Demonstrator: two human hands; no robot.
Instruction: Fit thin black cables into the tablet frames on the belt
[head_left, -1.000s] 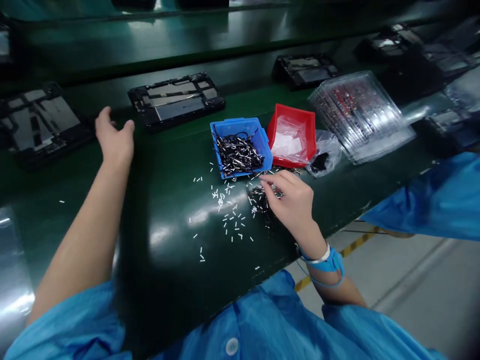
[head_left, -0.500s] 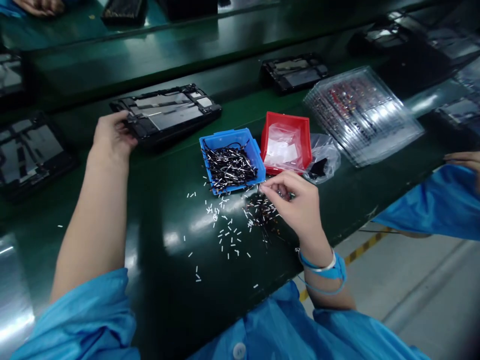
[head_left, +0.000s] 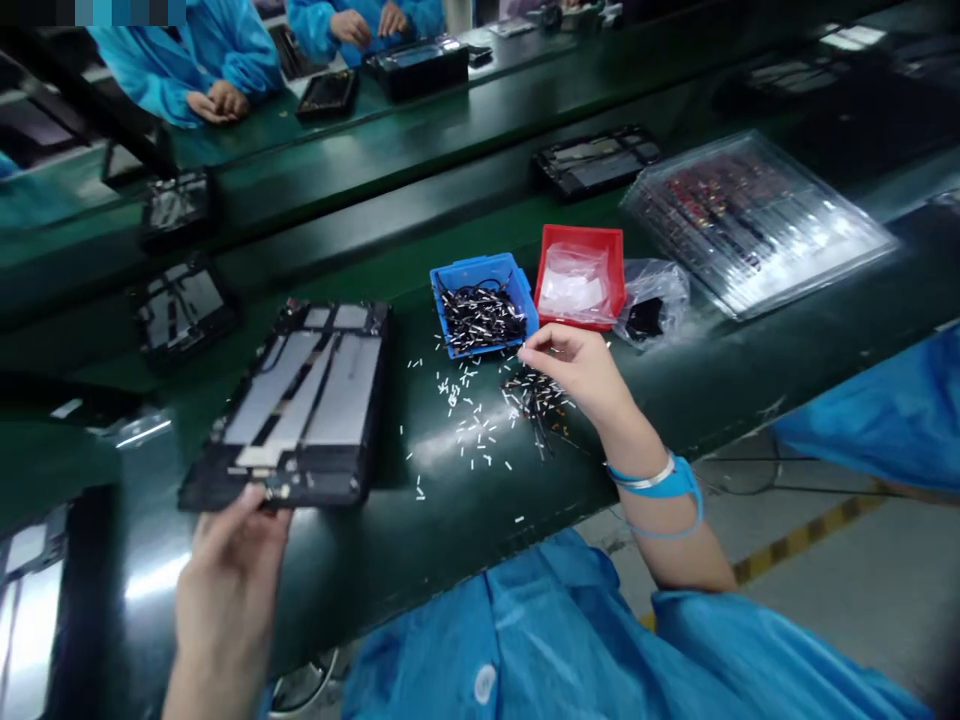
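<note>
My left hand [head_left: 225, 590] grips the near edge of a black tablet housing [head_left: 300, 410], which has silver panels and is held low over the green belt [head_left: 420, 540]. My right hand [head_left: 577, 370] hangs with curled fingers just above a small heap of black-and-silver wire bits [head_left: 534, 398], next to a blue plastic bin [head_left: 480, 264] full of the same bits. Whether those fingers hold anything is hidden. Tiny white pieces [head_left: 469, 425] lie scattered on the belt between the housing and my right hand.
A red bin [head_left: 581, 232] holds a clear bag. Beside it are a plastic bag [head_left: 652, 300] with a black item and a stack of clear trays [head_left: 757, 220]. Another housing [head_left: 596, 162] lies beyond. Co-workers' hands [head_left: 208, 100] work at a farther belt.
My left hand has lifted the black housing from the belt's far side and carried it toward me, to the lower left. My right hand stays over the heap. The view has tilted upward.
</note>
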